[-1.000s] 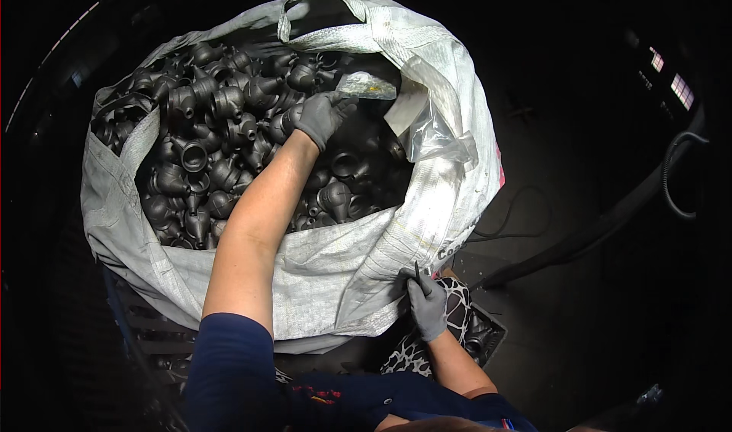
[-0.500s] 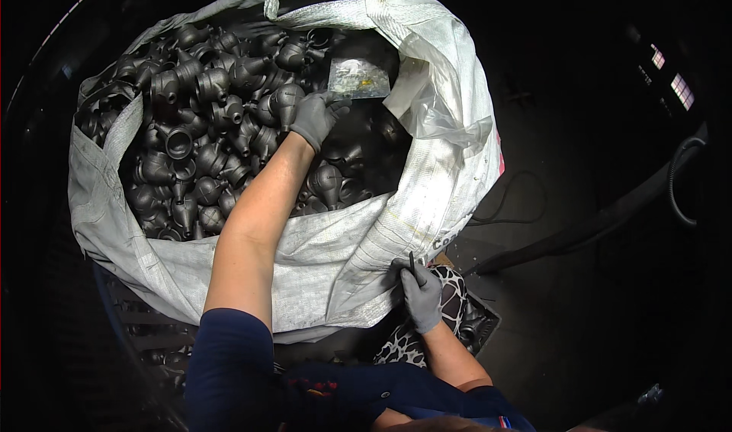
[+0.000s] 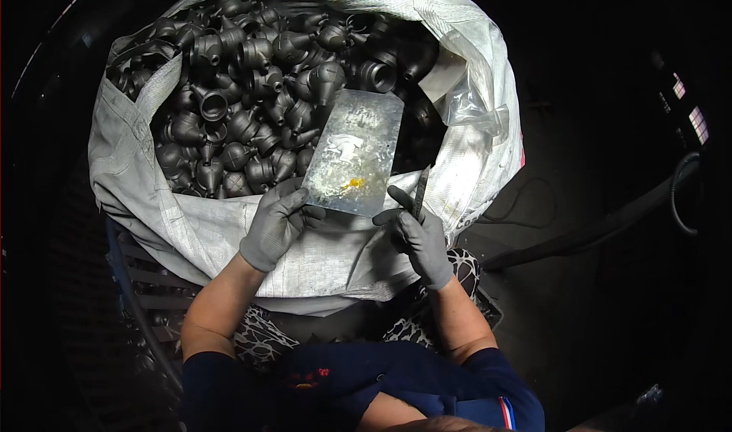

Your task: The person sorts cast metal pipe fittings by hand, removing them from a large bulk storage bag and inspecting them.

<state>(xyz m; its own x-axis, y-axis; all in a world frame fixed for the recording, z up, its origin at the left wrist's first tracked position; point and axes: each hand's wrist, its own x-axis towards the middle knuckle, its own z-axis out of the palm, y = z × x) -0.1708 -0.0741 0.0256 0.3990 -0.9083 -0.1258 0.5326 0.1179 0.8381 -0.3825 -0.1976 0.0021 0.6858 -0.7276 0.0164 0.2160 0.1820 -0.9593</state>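
Observation:
A worn rectangular metal plate [image 3: 354, 146] with whitish scuffs and a yellow spot is held over the bag's opening. My left hand [image 3: 276, 224], in a grey glove, is closed on its near left corner. My right hand [image 3: 422, 241], gloved too, grips what looks like a slim dark knife [image 3: 421, 195], its point facing away from me. The dark fingertips of that hand are beside the plate's near right corner; whether they touch it, I cannot tell. Under and behind the plate are many black moulded bulb-shaped parts [image 3: 255, 131], each with a spout.
The big white woven bag [image 3: 183, 230] encloses the parts, with fabric loops at its rim and clear plastic film [image 3: 469, 112] over its right side. A dark hose [image 3: 602, 226] runs along the right. Slatted structure [image 3: 152, 268] shows at lower left.
My left hand has drawn the plate from the far right of the bag toward me. My right hand has risen with the knife to the plate's near right corner.

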